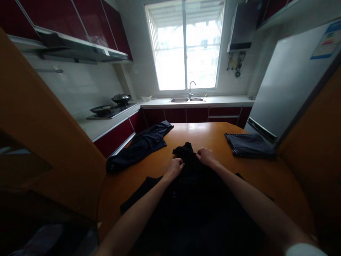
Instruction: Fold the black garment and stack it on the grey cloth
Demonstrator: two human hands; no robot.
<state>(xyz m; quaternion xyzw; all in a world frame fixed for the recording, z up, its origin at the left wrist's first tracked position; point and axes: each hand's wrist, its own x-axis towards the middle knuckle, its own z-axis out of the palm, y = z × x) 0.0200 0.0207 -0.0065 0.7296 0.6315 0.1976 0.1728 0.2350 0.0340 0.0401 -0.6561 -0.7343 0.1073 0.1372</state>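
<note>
A black garment [194, 199] lies spread on the round wooden table [210, 133] right in front of me. Both hands rest on its far end. My left hand [174, 168] has its fingers curled, pinching the black cloth near the top edge. My right hand [205, 156] is closed on the same edge a little to the right. The cloth bunches up between the two hands.
A crumpled dark blue garment [141, 144] hangs over the table's left edge. A folded dark cloth [249, 144] lies at the right edge. Beyond are a counter with a stove [110, 110], a sink [186, 100] under the window, and a fridge [290, 81] at right.
</note>
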